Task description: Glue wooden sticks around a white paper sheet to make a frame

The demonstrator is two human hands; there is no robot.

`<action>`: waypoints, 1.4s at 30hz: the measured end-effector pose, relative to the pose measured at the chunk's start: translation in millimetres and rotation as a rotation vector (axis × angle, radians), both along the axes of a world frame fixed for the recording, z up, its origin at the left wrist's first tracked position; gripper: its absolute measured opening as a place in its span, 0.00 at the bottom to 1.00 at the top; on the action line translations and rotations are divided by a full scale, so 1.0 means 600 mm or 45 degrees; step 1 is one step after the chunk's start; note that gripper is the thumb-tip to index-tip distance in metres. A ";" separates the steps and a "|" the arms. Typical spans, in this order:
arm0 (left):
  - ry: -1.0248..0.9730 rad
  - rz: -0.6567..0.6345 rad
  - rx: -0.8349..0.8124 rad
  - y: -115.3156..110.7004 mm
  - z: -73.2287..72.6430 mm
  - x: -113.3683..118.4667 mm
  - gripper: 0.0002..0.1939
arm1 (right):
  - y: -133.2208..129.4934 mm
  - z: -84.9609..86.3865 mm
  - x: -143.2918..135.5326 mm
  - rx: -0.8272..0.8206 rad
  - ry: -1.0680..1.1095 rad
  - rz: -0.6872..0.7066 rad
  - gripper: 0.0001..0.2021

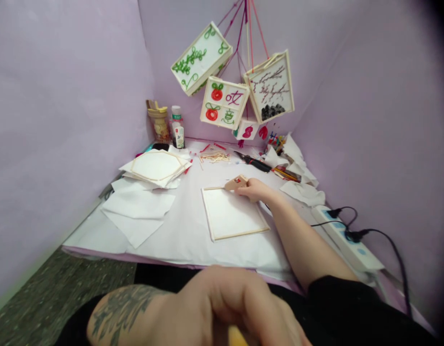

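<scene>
A square frame of thin wooden sticks on white paper (236,216) lies flat on the table. My right hand (251,190) grips a beige hot glue gun (236,182) with a red mark on its side, its tip at the frame's far edge. Part of a dark cord shows beneath my right wrist. Close to the camera, my left hand (240,298) is raised in front of the table edge with its fingers curled. A bit of something yellow (237,336) shows below those fingers; its kind is hidden.
Paper sheets (135,204) and hexagonal stick frames (157,166) lie left. Behind are loose sticks (215,157), black-handled pliers (254,162), a bottle (178,129) and a cup (159,124). A power strip (346,240) with cords stands right. Decorated panels (225,102) hang above.
</scene>
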State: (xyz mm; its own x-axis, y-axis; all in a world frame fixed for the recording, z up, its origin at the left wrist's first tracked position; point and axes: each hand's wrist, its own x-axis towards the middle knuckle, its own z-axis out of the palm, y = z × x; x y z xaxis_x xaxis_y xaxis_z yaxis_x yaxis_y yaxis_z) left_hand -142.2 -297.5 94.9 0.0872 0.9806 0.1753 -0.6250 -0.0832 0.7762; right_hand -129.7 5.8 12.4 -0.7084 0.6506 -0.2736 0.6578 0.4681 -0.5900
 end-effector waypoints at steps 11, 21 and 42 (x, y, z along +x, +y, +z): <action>-0.264 1.000 -0.346 0.103 -0.145 -0.099 0.19 | -0.003 0.002 -0.003 -0.026 0.005 0.047 0.14; -0.333 0.968 -0.524 0.119 -0.185 -0.120 0.17 | -0.005 -0.004 -0.011 -0.034 0.054 0.046 0.13; -0.349 0.980 -0.536 0.122 -0.184 -0.119 0.16 | -0.006 -0.014 -0.018 -0.036 0.068 0.056 0.13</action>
